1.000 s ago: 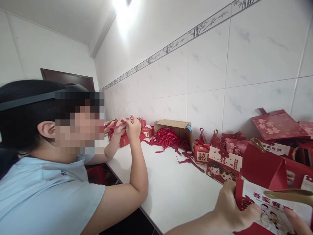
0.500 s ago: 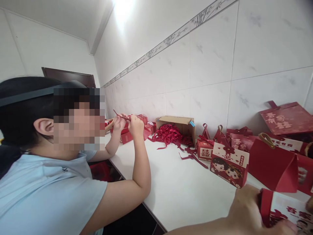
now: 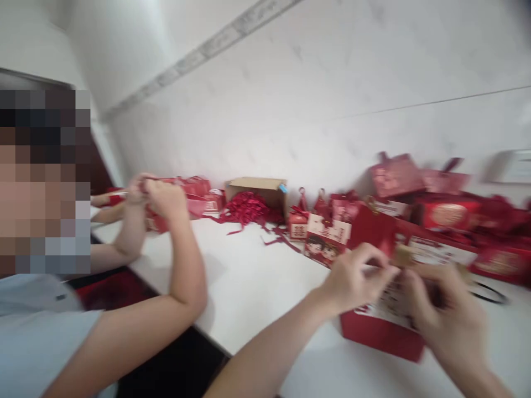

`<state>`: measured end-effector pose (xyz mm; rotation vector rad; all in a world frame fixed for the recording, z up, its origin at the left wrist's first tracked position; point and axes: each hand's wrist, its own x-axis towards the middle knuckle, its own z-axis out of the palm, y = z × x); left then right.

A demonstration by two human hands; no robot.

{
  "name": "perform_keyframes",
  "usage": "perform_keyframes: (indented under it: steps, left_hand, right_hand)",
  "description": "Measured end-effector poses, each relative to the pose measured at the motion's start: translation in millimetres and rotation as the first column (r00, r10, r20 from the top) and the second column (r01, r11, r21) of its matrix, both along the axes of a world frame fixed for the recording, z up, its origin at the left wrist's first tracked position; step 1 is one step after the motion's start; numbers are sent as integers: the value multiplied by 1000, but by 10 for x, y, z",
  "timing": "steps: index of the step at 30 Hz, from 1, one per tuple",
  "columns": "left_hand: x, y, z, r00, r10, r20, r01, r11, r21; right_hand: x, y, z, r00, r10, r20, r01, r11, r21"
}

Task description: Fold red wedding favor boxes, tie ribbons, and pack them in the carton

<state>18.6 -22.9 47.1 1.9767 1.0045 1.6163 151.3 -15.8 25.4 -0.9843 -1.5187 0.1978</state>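
Note:
A red gift box (image 3: 379,334) with a white printed panel stands tilted on the white table, between my hands. My left hand (image 3: 359,276) is closed in a pinch at the box's top edge. From the other side my right hand (image 3: 450,312) meets it, thumb and fingers pressed together at the same edge. A small tan piece (image 3: 403,255) shows just above the fingertips; blur keeps its kind unclear. Fingers cover much of the box's upper part.
Beyond the hands stand a printed couple box (image 3: 326,240), a plain red box (image 3: 373,229) and several more red boxes (image 3: 450,215). A cardboard carton (image 3: 257,183) spills red ribbons (image 3: 246,209). At left a co-worker's hands (image 3: 166,193) work over the table (image 3: 253,276). A black loop (image 3: 492,294) lies right.
The view has swung right. My left hand, earlier at the box's side, is now at its top, and my right hand has come fully into view there.

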Motion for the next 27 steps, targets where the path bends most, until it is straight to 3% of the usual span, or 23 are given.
perform_keyframes:
  steps: [2, 5, 12, 27]
  left_hand:
    - [-20, -7, 4, 998, 9, -59, -1, 993, 118]
    - [-99, 4, 17, 988, 10, -154, 33, 962, 270]
    - [-194, -8, 54, 990, 45, -136, -5, 960, 280]
    - [-248, 11, 13, 986, 33, -165, 17, 957, 290]
  right_hand:
    - [-9, -8, 41, 999, 28, 19, -31, 986, 163]
    - [-42, 12, 36, 996, 74, 44, -84, 951, 297]
    - [-130, 11, -42, 987, 156, 26, -156, 926, 343]
    - [-121, 29, -17, 984, 152, 94, -178, 892, 417]
